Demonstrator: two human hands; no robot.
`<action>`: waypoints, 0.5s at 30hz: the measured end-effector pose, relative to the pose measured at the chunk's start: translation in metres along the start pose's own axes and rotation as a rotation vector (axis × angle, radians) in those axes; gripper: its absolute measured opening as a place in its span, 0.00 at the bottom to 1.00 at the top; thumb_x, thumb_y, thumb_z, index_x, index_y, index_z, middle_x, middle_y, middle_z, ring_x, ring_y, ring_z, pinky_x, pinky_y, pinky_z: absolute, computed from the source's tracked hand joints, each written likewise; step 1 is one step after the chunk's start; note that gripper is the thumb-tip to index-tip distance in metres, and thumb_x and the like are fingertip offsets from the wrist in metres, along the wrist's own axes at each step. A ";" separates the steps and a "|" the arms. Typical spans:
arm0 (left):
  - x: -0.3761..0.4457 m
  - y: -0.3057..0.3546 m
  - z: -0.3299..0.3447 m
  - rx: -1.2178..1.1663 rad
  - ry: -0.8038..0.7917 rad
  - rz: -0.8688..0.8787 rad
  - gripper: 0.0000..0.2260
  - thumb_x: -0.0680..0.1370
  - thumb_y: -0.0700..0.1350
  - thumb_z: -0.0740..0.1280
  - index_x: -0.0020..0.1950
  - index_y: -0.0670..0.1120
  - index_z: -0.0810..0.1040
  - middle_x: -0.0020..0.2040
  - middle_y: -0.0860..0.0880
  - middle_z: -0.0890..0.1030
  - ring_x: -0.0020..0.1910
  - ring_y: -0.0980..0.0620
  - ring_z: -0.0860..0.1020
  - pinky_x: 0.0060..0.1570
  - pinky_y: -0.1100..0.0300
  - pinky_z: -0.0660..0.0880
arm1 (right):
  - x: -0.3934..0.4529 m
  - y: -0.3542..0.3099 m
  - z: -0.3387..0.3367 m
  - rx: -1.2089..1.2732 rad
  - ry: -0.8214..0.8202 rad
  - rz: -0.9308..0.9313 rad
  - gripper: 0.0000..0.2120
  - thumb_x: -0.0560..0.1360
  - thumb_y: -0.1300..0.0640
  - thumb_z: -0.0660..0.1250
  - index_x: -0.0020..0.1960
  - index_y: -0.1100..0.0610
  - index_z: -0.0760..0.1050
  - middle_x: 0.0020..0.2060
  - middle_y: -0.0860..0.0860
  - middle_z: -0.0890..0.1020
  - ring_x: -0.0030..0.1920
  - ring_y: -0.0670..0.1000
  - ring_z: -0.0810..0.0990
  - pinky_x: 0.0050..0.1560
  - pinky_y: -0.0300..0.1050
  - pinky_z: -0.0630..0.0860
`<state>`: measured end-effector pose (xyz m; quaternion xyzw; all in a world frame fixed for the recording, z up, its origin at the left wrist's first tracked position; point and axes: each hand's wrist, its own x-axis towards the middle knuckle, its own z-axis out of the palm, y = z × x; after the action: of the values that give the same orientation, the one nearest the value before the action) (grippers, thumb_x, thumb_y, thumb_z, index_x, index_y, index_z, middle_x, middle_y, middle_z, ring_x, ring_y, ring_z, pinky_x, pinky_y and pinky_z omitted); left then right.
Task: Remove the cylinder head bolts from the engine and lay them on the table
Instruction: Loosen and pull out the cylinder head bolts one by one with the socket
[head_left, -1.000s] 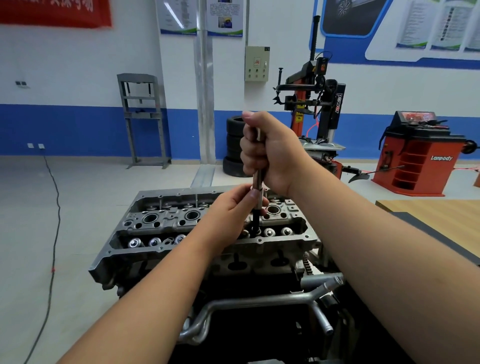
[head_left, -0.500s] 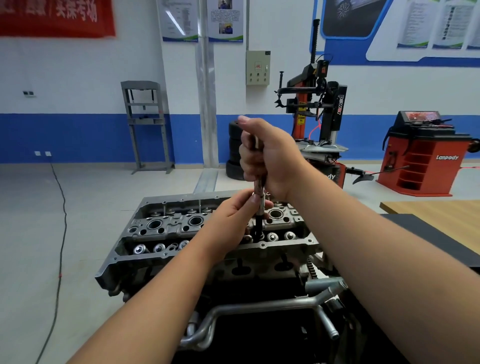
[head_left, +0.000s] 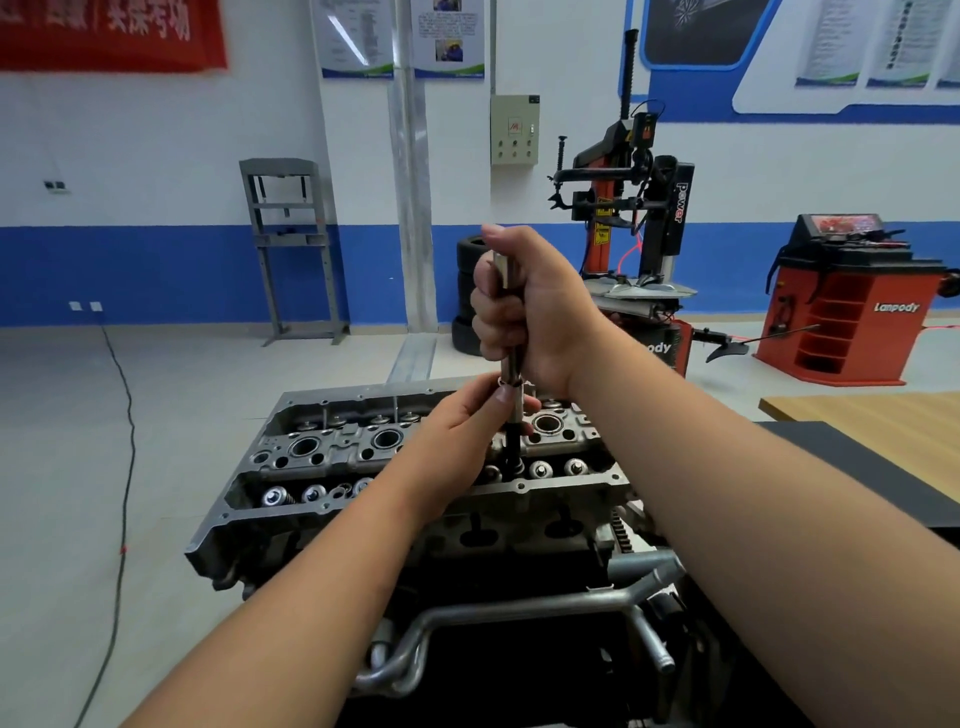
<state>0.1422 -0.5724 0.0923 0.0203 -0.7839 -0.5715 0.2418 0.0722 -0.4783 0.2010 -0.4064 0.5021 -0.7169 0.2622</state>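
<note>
A long metal tool (head_left: 511, 364) stands upright over the engine (head_left: 415, 467), its dark lower end going down into a hole near the right end of the cylinder head; the bolt itself is hidden down there and cannot be made out. The right hand (head_left: 530, 312) is wrapped in a fist round the top of the tool. The left hand (head_left: 467, 421) pinches the shaft lower down, just above the head, thumb and fingers curled round it.

Along the front row of the head, valve springs show on either side of the left forearm, which covers the middle of the row. Three large round bores are visible behind them. Bent metal pipes (head_left: 519, 613) run across the front of the engine, which is cut off below.

To the right lies a wooden table (head_left: 872, 415) with a dark mat (head_left: 841, 467). Behind stand two red machines: a tyre changer (head_left: 634, 218) marked "power" and a wheel balancer (head_left: 852, 301) marked "Lanpody". A grey press frame (head_left: 291, 249) stands by the wall, and a stack of tyres (head_left: 465, 296) shows behind the right hand. The red banner and the posters carry writing too blurred to read.
</note>
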 end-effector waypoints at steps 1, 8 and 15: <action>-0.001 0.001 0.001 0.004 0.001 -0.004 0.16 0.80 0.62 0.58 0.60 0.58 0.80 0.55 0.59 0.85 0.52 0.58 0.84 0.48 0.55 0.73 | 0.000 -0.001 -0.002 -0.002 0.006 0.003 0.19 0.79 0.45 0.61 0.32 0.53 0.70 0.22 0.46 0.62 0.25 0.48 0.58 0.26 0.40 0.61; 0.008 -0.003 0.003 0.070 0.159 -0.009 0.12 0.78 0.65 0.68 0.49 0.58 0.79 0.45 0.57 0.86 0.44 0.56 0.84 0.44 0.53 0.79 | 0.001 0.007 0.011 -0.135 0.359 -0.178 0.17 0.82 0.47 0.57 0.41 0.55 0.74 0.29 0.48 0.74 0.27 0.46 0.71 0.32 0.42 0.70; 0.001 -0.003 -0.003 -0.010 0.058 -0.003 0.11 0.84 0.57 0.60 0.61 0.60 0.80 0.54 0.57 0.86 0.55 0.56 0.84 0.56 0.45 0.78 | 0.006 0.001 0.006 -0.036 -0.018 -0.040 0.19 0.78 0.42 0.63 0.34 0.52 0.68 0.22 0.45 0.63 0.23 0.47 0.58 0.26 0.40 0.60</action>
<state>0.1419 -0.5770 0.0902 0.0367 -0.7738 -0.5748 0.2637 0.0738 -0.4860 0.2029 -0.4276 0.5043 -0.7091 0.2448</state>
